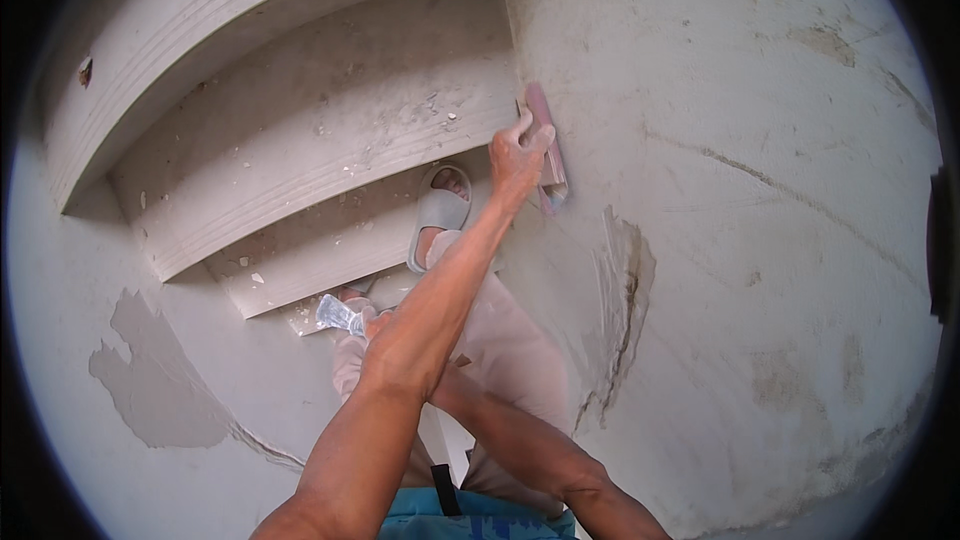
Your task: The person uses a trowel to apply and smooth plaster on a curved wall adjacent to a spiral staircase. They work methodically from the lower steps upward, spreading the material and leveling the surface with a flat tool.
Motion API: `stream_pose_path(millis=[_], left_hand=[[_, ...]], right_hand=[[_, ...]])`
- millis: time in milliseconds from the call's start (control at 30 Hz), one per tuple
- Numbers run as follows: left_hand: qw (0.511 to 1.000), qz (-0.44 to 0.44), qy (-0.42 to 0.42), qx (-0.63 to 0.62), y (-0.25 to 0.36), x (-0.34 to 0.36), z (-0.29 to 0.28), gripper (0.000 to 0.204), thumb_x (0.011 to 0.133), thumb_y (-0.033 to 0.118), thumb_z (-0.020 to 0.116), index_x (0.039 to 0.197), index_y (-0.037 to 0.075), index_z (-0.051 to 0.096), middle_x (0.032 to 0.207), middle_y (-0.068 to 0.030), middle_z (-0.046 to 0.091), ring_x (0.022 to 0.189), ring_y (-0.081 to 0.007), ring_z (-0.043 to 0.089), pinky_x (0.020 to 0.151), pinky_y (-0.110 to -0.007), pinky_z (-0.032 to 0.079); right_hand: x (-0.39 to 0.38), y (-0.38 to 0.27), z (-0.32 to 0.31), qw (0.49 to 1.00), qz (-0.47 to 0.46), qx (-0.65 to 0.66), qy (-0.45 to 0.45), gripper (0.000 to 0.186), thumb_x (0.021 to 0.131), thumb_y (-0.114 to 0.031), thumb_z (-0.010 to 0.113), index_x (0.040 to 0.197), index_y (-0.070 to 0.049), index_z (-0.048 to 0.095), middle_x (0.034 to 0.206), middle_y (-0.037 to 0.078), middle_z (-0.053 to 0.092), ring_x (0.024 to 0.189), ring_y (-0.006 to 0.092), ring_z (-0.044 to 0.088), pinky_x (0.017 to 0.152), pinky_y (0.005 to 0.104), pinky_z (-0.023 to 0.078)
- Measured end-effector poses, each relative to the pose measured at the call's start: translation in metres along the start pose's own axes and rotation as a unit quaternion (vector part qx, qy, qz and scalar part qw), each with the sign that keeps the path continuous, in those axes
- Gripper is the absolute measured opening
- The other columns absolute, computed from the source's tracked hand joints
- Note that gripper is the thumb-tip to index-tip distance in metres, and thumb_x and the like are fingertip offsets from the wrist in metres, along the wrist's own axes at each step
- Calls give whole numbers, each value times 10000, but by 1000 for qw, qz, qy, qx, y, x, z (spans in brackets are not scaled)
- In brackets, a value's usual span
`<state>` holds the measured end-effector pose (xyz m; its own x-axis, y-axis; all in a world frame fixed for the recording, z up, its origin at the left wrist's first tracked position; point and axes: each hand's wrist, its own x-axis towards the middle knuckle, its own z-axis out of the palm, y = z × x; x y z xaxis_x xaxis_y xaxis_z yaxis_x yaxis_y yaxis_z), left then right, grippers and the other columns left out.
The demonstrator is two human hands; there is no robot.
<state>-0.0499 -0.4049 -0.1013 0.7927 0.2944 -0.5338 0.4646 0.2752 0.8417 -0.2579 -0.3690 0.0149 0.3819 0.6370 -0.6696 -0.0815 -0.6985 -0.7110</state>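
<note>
My arms cross, the left passing over the right. My left hand (520, 155) reaches up to the inner corner where the stairs meet the right wall. It is closed around a pinkish plastering trowel (541, 108), which stands nearly edge-on against the wall. Lower down, my right hand (374, 324) is partly covered by my left forearm. Its fingers are wrapped round a putty knife (339, 314) with a pale, smeared blade. Darker, damp-looking patches of plaster show on the right wall (625, 275) and on the left wall (165, 380).
Curved pale steps (330, 130) rise ahead, scattered with crumbs and white flecks. My sandalled foot (440, 210) rests on one of them. A long crack (770, 180) runs across the right wall. At the far left a small hole (85, 70) marks an upper riser.
</note>
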Motion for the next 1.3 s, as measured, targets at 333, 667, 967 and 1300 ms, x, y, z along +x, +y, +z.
stream_pose_path(millis=[333,667,967,1300], left_hand=[[997,18,-70,-26,1,23,-15,588,913,253,677,1329,-138,536,1139,-186,697,1024,-174,633,934,-305,484],[995,-4,-77,-70,9,47,-16,638,894,265,692,1362,-127,509,1173,-221,685,1055,-206,642,962,-313,478],[998,-2,-55,-36,18,26,-19,659,883,278,701,1350,-145,506,1200,-232,674,1081,-211,631,973,-314,471],[991,-63,-114,-31,-2,1,-23,700,847,315,727,1340,-139,525,1182,-249,680,1056,-221,650,955,-340,487]], right_hand=[[-20,17,-11,990,-83,65,94,222,1029,-226,486,1088,-23,551,1041,119,587,970,226,558,814,411,461],[-20,20,-15,986,-100,78,112,220,1008,-212,504,1107,-22,557,1059,143,593,988,259,564,831,421,465],[-18,18,-5,984,-102,89,120,227,990,-199,521,1125,-21,562,1074,164,599,1004,289,569,846,431,468],[-17,14,0,982,-102,92,126,241,970,-184,539,1144,-20,567,1092,188,605,1022,322,575,862,441,472]])
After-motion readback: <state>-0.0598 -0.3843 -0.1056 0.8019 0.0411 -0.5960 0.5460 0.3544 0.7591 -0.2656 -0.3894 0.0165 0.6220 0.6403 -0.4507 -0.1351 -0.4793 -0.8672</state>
